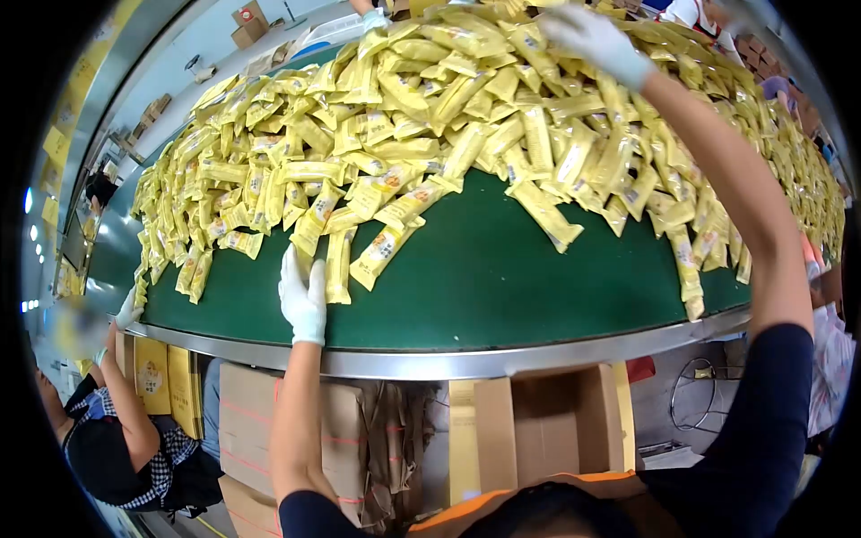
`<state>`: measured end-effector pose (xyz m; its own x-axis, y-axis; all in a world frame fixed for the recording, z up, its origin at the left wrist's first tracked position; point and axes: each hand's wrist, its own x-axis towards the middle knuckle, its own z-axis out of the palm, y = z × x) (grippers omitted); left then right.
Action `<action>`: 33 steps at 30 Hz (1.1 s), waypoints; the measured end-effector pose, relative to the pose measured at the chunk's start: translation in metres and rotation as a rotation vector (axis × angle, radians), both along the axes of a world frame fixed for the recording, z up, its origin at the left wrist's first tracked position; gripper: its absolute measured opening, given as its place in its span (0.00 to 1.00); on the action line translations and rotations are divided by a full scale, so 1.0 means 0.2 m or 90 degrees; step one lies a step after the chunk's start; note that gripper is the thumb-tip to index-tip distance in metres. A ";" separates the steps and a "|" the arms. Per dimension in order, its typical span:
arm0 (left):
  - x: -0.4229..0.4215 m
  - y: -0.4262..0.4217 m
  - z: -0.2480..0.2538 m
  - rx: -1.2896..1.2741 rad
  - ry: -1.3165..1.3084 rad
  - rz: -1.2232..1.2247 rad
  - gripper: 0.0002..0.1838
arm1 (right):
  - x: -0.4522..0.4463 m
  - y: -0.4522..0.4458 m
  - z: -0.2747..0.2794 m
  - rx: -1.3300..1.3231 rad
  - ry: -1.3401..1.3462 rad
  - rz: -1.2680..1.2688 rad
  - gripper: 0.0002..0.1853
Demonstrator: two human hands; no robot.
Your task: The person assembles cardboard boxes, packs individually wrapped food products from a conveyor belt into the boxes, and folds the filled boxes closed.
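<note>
My left hand (303,300), in a white glove, is at the near edge of the heap of yellow packets (386,117). Its fingers and thumb are closed around the lower end of one yellow packet (316,220). Two more packets lie just to its right on the green belt (502,278). My right hand (596,40), also gloved in white, reaches far over the top of the heap. Motion smears its fingers, so I cannot tell whether it grips any packets. The packets are slim, sealed and shiny, with small printed pictures.
A metal rim (502,360) borders the belt's near side. Below it stand an open cardboard box (547,426) and stacked flat cartons (247,421). At left, a co-worker (117,439) reaches to the belt. Other people are partly visible beyond the heap. A wire-frame stool (695,394) stands at right.
</note>
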<state>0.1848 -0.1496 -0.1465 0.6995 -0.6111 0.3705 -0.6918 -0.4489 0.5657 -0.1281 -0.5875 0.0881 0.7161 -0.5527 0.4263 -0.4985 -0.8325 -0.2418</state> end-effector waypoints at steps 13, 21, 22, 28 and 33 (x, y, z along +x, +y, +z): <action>-0.28 -0.34 -0.05 -0.042 0.029 -0.065 0.46 | 0.44 0.47 -0.32 0.173 0.376 0.059 0.55; -0.49 -0.14 0.05 0.023 -0.026 -0.126 0.30 | 0.22 0.72 -0.30 -0.031 0.682 0.073 0.36; -0.49 -0.14 0.05 0.035 -0.044 -0.128 0.28 | 0.30 0.74 -0.27 -0.096 0.675 0.060 0.29; -0.47 -0.13 0.03 0.004 -0.072 -0.140 0.25 | 0.94 0.89 -0.50 0.054 0.227 0.104 0.26; -0.45 -0.16 -0.03 -0.059 -0.068 -0.162 0.23 | 0.92 1.00 -0.68 0.024 0.099 0.166 0.14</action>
<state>0.0956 -0.1810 -0.1526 0.4819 -0.7219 0.4966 -0.8336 -0.2032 0.5136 0.0556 -0.3871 -0.0487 0.8914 -0.3545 0.2824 -0.3023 -0.9292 -0.2124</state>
